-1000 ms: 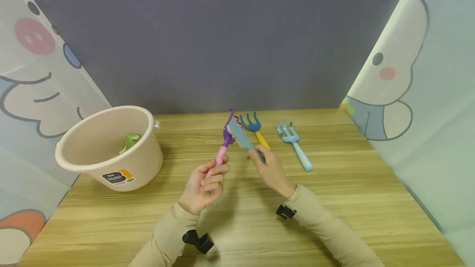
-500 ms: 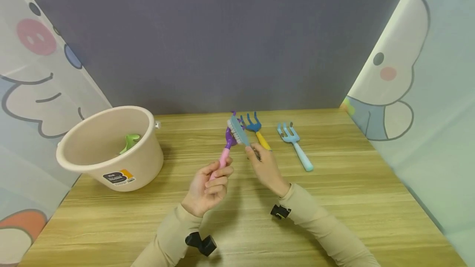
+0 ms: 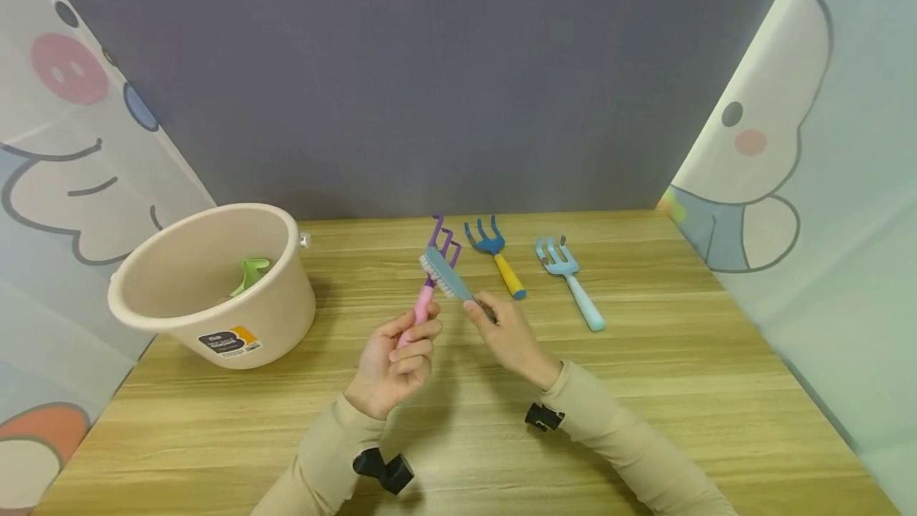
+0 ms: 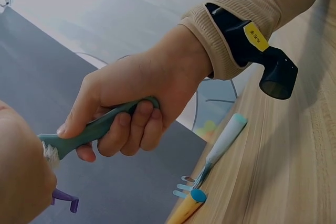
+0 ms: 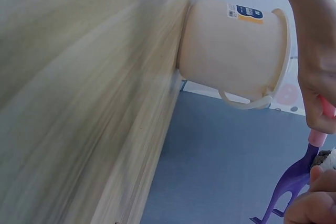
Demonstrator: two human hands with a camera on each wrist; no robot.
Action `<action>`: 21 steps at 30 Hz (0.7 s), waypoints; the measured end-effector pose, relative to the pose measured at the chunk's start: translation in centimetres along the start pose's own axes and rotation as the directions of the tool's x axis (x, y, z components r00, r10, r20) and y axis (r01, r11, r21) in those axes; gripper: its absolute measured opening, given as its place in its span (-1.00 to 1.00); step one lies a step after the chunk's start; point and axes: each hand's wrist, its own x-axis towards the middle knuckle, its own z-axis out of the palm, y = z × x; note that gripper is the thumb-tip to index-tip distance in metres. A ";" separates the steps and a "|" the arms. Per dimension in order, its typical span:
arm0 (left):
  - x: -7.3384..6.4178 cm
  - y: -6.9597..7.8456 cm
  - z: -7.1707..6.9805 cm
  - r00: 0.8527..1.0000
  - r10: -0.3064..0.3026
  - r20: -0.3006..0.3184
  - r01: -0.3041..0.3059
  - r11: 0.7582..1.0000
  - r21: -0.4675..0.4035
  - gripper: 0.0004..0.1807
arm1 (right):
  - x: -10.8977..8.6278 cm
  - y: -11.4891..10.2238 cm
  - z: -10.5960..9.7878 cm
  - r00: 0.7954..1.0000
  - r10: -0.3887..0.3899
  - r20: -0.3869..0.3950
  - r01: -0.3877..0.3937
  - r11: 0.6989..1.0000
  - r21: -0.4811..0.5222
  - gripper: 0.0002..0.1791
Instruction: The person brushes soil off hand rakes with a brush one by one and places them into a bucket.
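Note:
My left hand (image 3: 394, 361) grips the pink handle of a small hand rake (image 3: 423, 310) with purple tines, held up above the table. My right hand (image 3: 509, 341) holds a blue-grey scrubbing brush (image 3: 447, 273) by its handle, fingers wrapped round it in the left wrist view. The brush's white bristles face the rake and overlap its purple neck in the head view. A dark grey patch (image 5: 321, 158) shows between neck and bristles in the right wrist view. Beyond the right hand lie a blue fork (image 3: 501, 259) with a yellow handle and a light blue fork (image 3: 573, 281) with dark spots on its tines.
A beige bucket (image 3: 286, 309) stands at the left of the wooden table (image 3: 702, 388), with a light green tool (image 3: 251, 275) inside. A dark grey panel (image 3: 430, 86) rises behind the table, and printed cartoon panels flank both sides.
The brush has shifted along the rake, lately down and left toward the pink handle. The rake has swung slightly right and back left, and its purple tines now show more fully.

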 end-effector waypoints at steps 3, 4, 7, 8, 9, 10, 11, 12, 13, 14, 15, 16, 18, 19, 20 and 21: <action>0.0 0.1 0.0 1.000 -0.003 0.003 0.003 1.000 -0.002 -0.70 | -0.1 -0.1 -0.2 1.000 0.009 -0.003 -0.009 1.000 0.022 -0.73; 0.0 0.1 0.0 1.000 -0.005 0.005 0.005 1.000 -0.003 -0.69 | -0.1 -0.1 -0.3 1.000 0.016 -0.008 -0.016 1.000 0.026 -0.73; 0.0 0.0 0.0 1.000 -0.016 0.009 0.016 1.000 -0.002 -0.69 | 0.0 0.0 -0.6 0.999 0.033 -0.032 -0.032 0.999 0.024 -0.73; 0.0 0.0 0.1 1.000 -0.020 0.009 0.020 1.000 0.000 -0.69 | 0.0 0.0 -0.6 0.998 0.040 -0.039 -0.039 0.999 0.022 -0.73; 0.0 0.0 0.1 1.000 -0.024 0.010 0.024 1.000 0.004 -0.70 | 0.1 0.0 -0.7 0.998 0.050 -0.045 -0.049 0.999 0.024 -0.72; -0.1 0.0 0.1 1.000 -0.028 0.010 0.028 1.000 0.009 -0.70 | 0.1 -0.1 -0.8 0.997 0.063 -0.048 -0.062 0.998 0.026 -0.72; -0.1 -0.1 0.0 1.000 -0.030 0.010 0.030 0.999 0.016 -0.70 | 0.1 -0.6 -0.9 0.996 0.075 -0.047 -0.074 0.997 0.026 -0.71; -0.1 -0.1 0.0 0.999 -0.033 0.010 0.033 0.999 0.024 -0.70 | 0.1 -1.2 -1.1 0.995 0.087 -0.044 -0.085 0.996 0.027 -0.71; -0.1 -0.1 0.0 0.999 -0.036 0.009 0.035 0.999 0.029 -0.70 | 0.2 -1.2 -1.1 0.994 0.095 -0.047 -0.094 0.995 0.024 -0.70; -0.1 -0.2 0.0 0.999 -0.037 0.008 0.037 0.999 0.036 -0.70 | 0.3 -1.3 -1.1 0.993 0.108 -0.051 -0.106 0.994 0.027 -0.69; -0.1 -0.2 0.0 0.999 -0.039 0.008 0.039 0.998 0.043 -0.70 | 0.3 -1.9 -1.2 0.991 0.122 -0.058 -0.120 0.992 0.036 -0.69; -0.1 -0.3 0.1 0.999 -0.044 0.010 0.044 0.998 0.049 -0.70 | 0.3 -2.5 -1.3 0.989 0.130 -0.069 -0.127 0.991 0.043 -0.70; 0.0 -0.5 0.1 0.998 -0.056 0.013 0.055 0.996 0.065 -0.70 | 0.3 -3.1 -1.3 0.984 0.143 -0.102 -0.139 0.989 0.048 -0.71; 0.0 -0.6 0.2 0.998 -0.060 0.016 0.059 0.996 0.071 -0.70 | 0.4 -3.2 -1.3 0.982 0.149 -0.118 -0.143 0.988 0.054 -0.72; 0.1 -0.6 0.3 0.998 -0.062 0.019 0.061 0.995 0.080 -0.70 | 0.4 -3.9 -1.3 0.980 0.156 -0.126 -0.149 0.987 0.063 -0.74; 0.2 -0.7 0.3 0.998 -0.064 0.025 0.061 0.994 0.090 -0.70 | 0.4 -4.5 -1.4 0.979 0.155 -0.131 -0.147 0.987 0.068 -0.75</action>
